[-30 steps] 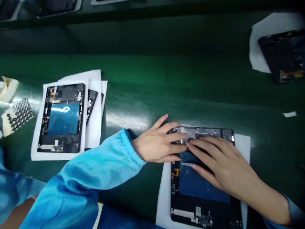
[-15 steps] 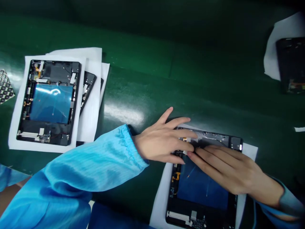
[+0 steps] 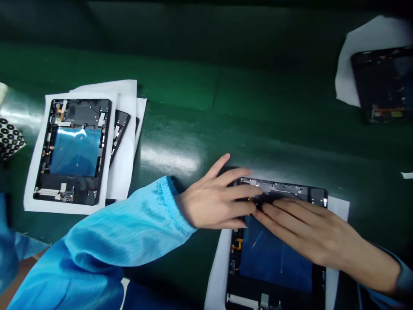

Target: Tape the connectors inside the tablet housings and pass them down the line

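Observation:
An opened tablet with a blue-covered battery lies on white sheets at the lower right. My left hand reaches over its upper left corner with fingers spread. Some of its fingertips rest on the inner parts there; I see nothing held in it. From the right, my right hand lies over the upper part of the tablet, its fingers pressed together. Its fingertips meet those of the left hand near the battery's top left corner. Whatever is beneath or between the right fingertips is hidden.
At left, another opened tablet lies on stacked white sheets, with another partly under them. A sheet of black round pieces is at the left edge. A dark tablet rests on white sheeting at the upper right of the green table.
The view has shifted slightly, so the left tablet appears lower and the upper-right one further in. Both hands stay at the same corner; the white strip seen by the fingertips is now covered.

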A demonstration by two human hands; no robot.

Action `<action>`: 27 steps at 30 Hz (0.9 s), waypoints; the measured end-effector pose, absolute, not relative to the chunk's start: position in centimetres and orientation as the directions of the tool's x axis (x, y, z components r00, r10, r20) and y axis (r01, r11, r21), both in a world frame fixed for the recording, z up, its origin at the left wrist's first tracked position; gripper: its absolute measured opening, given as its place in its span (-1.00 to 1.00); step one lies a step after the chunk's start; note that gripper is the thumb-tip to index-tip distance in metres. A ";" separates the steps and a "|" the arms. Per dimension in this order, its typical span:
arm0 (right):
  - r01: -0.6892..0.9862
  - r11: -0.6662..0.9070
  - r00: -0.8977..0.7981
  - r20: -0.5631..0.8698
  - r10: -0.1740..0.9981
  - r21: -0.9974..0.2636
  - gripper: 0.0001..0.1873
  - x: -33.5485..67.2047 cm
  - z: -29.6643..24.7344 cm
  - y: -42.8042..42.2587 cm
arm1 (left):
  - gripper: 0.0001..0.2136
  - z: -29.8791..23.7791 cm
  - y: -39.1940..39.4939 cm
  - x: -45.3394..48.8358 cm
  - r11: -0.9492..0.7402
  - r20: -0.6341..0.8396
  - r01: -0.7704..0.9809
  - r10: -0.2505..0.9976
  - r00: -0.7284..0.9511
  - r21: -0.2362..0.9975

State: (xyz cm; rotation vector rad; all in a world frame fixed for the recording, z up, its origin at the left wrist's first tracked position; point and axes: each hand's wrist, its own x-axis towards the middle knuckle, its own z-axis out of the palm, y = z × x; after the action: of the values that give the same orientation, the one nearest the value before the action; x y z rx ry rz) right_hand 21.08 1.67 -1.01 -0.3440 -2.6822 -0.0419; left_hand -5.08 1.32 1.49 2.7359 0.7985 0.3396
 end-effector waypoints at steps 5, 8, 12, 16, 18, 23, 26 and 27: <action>0.207 0.978 -0.872 0.452 0.187 -0.005 -0.68 20.6 -0.5 2.2 | -0.76 1.5 0.1 -5.2 -0.872 0.234 0.460 0.488 0.841 0.166; 0.200 0.980 -0.867 0.464 0.180 -0.005 -0.67 20.5 -0.4 2.4 | -0.78 1.8 -0.1 -5.1 -0.877 0.203 0.466 0.480 0.853 0.114; 0.184 0.983 -0.866 0.471 0.168 -0.011 -0.65 20.5 -0.7 2.4 | -0.79 2.3 0.0 -5.1 -0.882 0.180 0.463 0.470 0.864 0.081; 0.176 0.984 -0.867 0.475 0.150 0.011 -0.67 20.7 -0.7 2.4 | -0.79 2.5 0.1 -5.0 -0.879 0.174 0.472 0.476 0.862 0.065; 0.177 0.984 -0.871 0.471 0.143 0.030 -0.68 20.8 -0.8 2.5 | -0.78 2.6 0.1 -4.9 -0.878 0.175 0.475 0.478 0.861 0.060; 0.254 0.967 -0.893 0.391 0.223 0.029 -0.59 20.4 -0.5 2.3 | -0.76 2.3 0.0 -5.1 -0.868 0.133 0.492 0.497 0.857 0.070; 0.369 0.929 -0.854 0.389 0.345 -0.012 -0.56 21.3 0.4 0.8 | -0.73 1.7 0.0 -5.3 -0.874 0.082 0.477 0.484 0.871 0.093; 0.421 0.907 -0.824 0.409 0.392 -0.021 -0.59 22.3 0.7 0.0 | -0.70 1.5 0.1 -5.3 -0.875 0.055 0.472 0.479 0.876 0.108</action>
State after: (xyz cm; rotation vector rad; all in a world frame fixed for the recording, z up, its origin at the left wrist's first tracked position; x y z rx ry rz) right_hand 22.27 -0.03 0.67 -0.5938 -2.6581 -0.0985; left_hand -5.30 0.05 1.46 2.9539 0.7501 0.1221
